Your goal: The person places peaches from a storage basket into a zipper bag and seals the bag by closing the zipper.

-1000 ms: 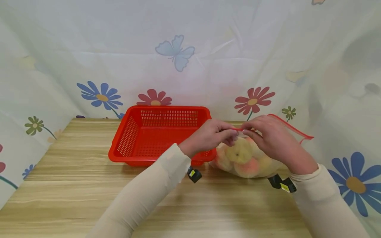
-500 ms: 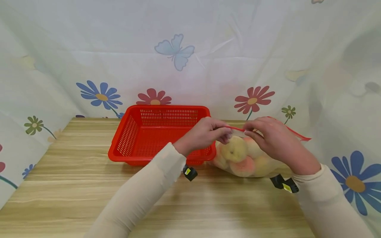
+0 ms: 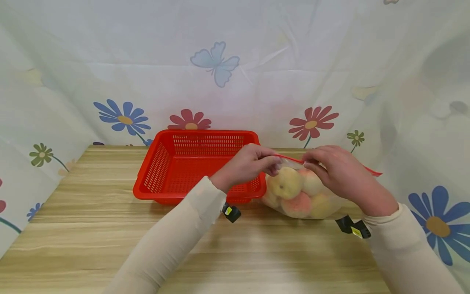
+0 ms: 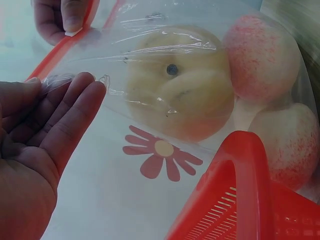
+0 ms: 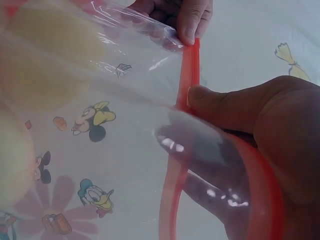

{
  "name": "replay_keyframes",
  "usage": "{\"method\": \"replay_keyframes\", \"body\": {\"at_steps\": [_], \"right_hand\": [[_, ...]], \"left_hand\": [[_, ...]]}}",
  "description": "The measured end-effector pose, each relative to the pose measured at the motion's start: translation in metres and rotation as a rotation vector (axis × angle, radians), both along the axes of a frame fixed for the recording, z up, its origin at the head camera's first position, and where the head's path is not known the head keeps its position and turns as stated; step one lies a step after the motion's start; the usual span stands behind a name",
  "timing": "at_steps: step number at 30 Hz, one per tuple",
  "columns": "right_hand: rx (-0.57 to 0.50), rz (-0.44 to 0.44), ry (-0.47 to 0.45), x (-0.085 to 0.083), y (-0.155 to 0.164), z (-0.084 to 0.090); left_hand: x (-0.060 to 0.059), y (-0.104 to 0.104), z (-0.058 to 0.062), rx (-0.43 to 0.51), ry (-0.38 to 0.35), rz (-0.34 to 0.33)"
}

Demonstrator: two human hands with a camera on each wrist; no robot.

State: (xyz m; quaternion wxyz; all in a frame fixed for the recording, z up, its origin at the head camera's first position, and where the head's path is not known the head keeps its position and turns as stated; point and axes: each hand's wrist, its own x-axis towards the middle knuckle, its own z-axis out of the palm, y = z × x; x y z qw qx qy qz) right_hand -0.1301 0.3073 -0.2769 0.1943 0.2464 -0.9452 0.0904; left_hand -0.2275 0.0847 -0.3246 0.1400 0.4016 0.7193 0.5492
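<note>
A clear zip bag (image 3: 327,204) with a red zip strip (image 5: 188,75) and cartoon prints lies on the table, filled with several fruits. Among them are a pale yellow round fruit (image 4: 175,100) with a dark spot and pink-flecked peaches (image 4: 262,57). My left hand (image 3: 253,165) pinches one end of the strip between thumb and fingers. Farther right along it, my right hand (image 3: 338,173) pinches the strip. The right thumb (image 5: 215,105) presses on it, while the right fingers show through the clear plastic. To the right of that thumb the bag's mouth gapes.
A red plastic basket (image 3: 200,197) with slotted sides stands left of the bag, its right rim close against the fruit. My left forearm crosses in front of its near right corner. Behind the wooden table (image 3: 92,237) hangs a flowered cloth (image 3: 257,98).
My left hand has moved left, drawing its end of the strip along. The right hand has shifted slightly right, so more red strip shows between them. The basket stays put.
</note>
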Motion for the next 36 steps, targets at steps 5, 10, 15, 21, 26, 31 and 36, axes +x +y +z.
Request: {"method": "replay_keyframes", "body": {"at_steps": [5, 10, 15, 21, 26, 31, 36], "right_hand": [[0.001, 0.010, 0.014, 0.001, 0.002, -0.001], [0.012, -0.020, -0.020, 0.001, 0.003, -0.001], [0.009, -0.034, -0.039, 0.002, 0.004, -0.002], [0.007, -0.033, -0.014, 0.003, 0.008, -0.004], [0.007, -0.039, -0.015, 0.004, 0.012, -0.006], [0.012, -0.046, -0.016, 0.005, 0.015, -0.007], [0.011, -0.054, -0.015, 0.006, 0.017, -0.007]], "left_hand": [[0.000, -0.003, -0.001, -0.011, -0.005, 0.017], [-0.002, -0.005, -0.003, -0.013, -0.021, 0.030], [-0.003, -0.007, -0.003, -0.016, -0.026, 0.032], [-0.006, -0.010, -0.006, -0.023, -0.032, 0.036], [-0.007, -0.012, -0.007, -0.026, -0.028, 0.047], [-0.008, -0.015, -0.007, -0.030, -0.025, 0.061], [-0.010, -0.016, -0.010, -0.020, -0.023, 0.055]]}}
